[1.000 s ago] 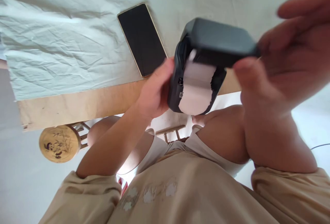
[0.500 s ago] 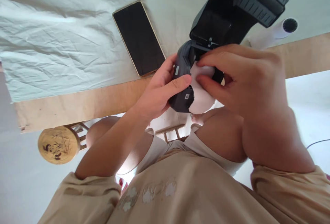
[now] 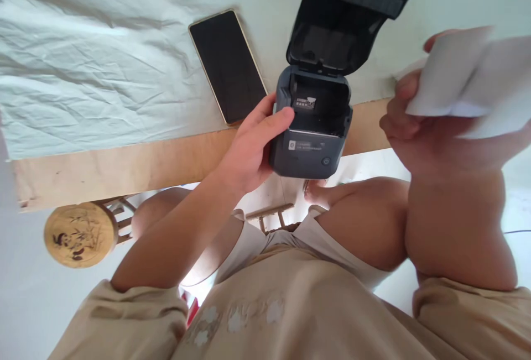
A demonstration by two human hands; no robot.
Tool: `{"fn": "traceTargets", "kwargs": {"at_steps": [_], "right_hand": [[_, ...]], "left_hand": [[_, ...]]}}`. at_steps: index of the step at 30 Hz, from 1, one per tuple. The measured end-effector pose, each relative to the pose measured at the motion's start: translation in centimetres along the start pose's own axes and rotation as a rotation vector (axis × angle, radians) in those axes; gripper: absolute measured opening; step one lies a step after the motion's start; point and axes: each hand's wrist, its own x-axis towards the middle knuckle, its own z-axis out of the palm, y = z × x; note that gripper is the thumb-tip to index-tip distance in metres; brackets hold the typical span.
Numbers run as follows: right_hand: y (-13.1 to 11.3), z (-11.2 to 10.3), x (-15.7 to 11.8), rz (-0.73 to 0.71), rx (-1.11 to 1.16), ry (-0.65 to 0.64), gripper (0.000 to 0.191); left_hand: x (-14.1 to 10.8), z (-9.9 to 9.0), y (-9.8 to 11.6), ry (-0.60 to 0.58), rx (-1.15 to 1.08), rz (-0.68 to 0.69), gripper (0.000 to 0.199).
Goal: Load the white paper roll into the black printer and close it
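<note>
Soft, fairly even light on your pale green creased cloth (image 3: 103, 67); shadows in the folds at left. White glossy floor (image 3: 518, 194) washes out, glare beside your lap. Your right hand (image 3: 448, 139) and the white paper (image 3: 450, 75) smear with motion blur; your left hand (image 3: 257, 147) reads sharper. Dark grey plastic printer's (image 3: 307, 163) hollow is shadowy, small print soft. Wide lens stretches your beige sleeves (image 3: 128, 316) edgeward.
</note>
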Motion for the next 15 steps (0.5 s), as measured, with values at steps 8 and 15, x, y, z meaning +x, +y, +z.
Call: {"fn": "traceTargets", "kwargs": {"at_steps": [8,15], "right_hand": [[1.0,2.8,1.3,0.047,-0.228,0.257,0.02],[2.3,4.1,2.9,0.001,-0.506,0.182,0.046]], "left_hand": [[0.1,0.0,0.3,0.013,0.009,0.025,0.022],[0.1,-0.7,0.1,-0.027,-0.06,0.017,0.02]]}}
